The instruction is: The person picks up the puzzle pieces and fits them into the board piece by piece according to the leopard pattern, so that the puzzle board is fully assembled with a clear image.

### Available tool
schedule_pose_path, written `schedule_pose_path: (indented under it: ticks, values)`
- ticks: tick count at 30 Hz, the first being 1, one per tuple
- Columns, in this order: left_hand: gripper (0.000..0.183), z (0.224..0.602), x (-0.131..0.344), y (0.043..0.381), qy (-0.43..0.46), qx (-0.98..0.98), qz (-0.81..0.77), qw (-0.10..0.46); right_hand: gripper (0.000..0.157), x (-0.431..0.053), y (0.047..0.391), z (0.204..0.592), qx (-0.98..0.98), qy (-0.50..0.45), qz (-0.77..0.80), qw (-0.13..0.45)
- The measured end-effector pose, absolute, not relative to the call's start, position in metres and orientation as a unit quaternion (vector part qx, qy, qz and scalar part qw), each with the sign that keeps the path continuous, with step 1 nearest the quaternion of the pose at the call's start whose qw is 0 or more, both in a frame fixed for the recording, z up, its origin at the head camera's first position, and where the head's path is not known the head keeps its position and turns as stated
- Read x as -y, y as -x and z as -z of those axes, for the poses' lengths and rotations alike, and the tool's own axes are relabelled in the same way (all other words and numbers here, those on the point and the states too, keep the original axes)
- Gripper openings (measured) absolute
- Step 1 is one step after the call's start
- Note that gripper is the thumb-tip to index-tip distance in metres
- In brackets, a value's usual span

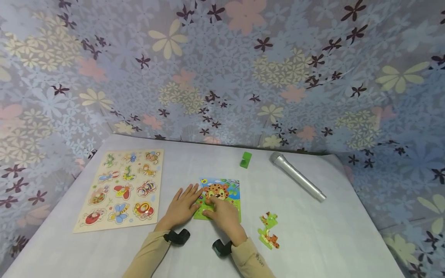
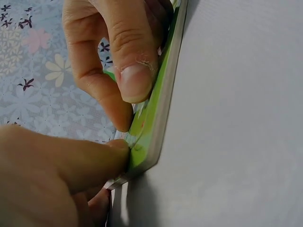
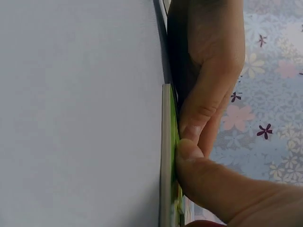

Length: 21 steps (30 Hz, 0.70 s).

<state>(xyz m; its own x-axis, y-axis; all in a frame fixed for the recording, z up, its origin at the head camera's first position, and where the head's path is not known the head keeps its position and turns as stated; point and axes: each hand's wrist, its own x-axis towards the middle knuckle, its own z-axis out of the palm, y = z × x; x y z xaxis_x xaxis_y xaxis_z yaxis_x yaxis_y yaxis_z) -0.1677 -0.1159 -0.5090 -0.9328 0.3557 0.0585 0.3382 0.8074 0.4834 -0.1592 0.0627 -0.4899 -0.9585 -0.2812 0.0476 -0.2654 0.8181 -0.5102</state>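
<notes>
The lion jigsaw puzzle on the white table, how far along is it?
Most of the green lion jigsaw puzzle looks assembled. Both the left hand and right hand press on its lower left part. Two loose green-and-orange puzzle pieces lie to its right, not yet fitted.

animal peg board (image 1: 119, 189): left on table | green block (image 1: 245, 159): near silver torch (image 1: 297, 176) | floral backdrop (image 1: 222, 69)

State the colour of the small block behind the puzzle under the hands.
Green; the small block shows best in the head view.
</notes>
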Motion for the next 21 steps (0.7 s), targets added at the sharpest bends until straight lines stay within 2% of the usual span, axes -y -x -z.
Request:
schedule_pose_path:
  ticks: [6, 12, 21]
  values:
    - [0.059, 0.510, 0.117, 0.169, -0.192, -0.950, -0.245, 0.030, 0.032, -0.071, 0.164, 0.492, -0.935, 0.167, 0.311, 0.033]
    - [0.061, 0.506, 0.115, 0.171, -0.191, -0.950, -0.243, 0.038, 0.040, -0.108, 0.176, 0.483, -0.871, 0.156, 0.453, 0.104]
    - [0.061, 0.503, 0.116, 0.168, -0.186, -0.948, -0.253, 0.045, 0.043, -0.195, 0.180, 0.485, -0.889, 0.044, 0.452, 0.064]
